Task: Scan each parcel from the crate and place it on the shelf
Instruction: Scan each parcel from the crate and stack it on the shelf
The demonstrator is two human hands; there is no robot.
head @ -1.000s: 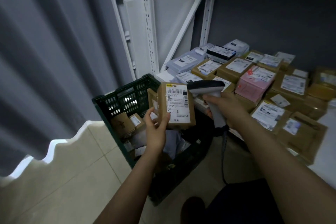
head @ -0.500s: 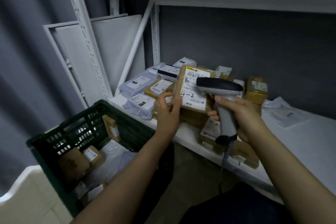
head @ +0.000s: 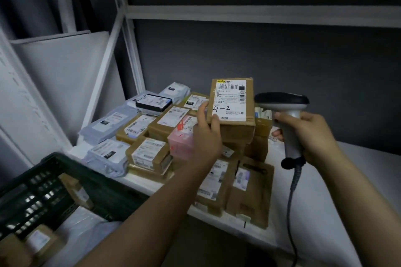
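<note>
Head view.

A: Where is the brown cardboard parcel with the white label marked "4-2" (head: 231, 108) seen?

B: It is held label-up over the far middle of the white metal shelf (head: 373, 158), above a stack of brown cardboard boxes (head: 257, 147). Whether the stack is touched cannot be told. The parcel's near-left corner is gripped by the left hand (head: 206, 136), with the thumb on the label and the fingers curled round the left edge.

A: And the other hand?

B: The handle of the grey-and-black barcode scanner (head: 282, 102) is clasped in the right hand (head: 308, 134), just right of the parcel and apart from it.

A: How is the placing best done?

B: Placing is judged to be the step in hand. The parcel should be lowered flat and squared on the stack, so that no edge is left overhanging toward the pink box (head: 181, 138) at the left. The label should be kept upward, and the fingers drawn out only once the weight is borne. The scanner's dark cable (head: 289, 206) should be held off the near boxes. More parcels are seen in the dark green plastic crate (head: 91, 175) at the near left.
</note>
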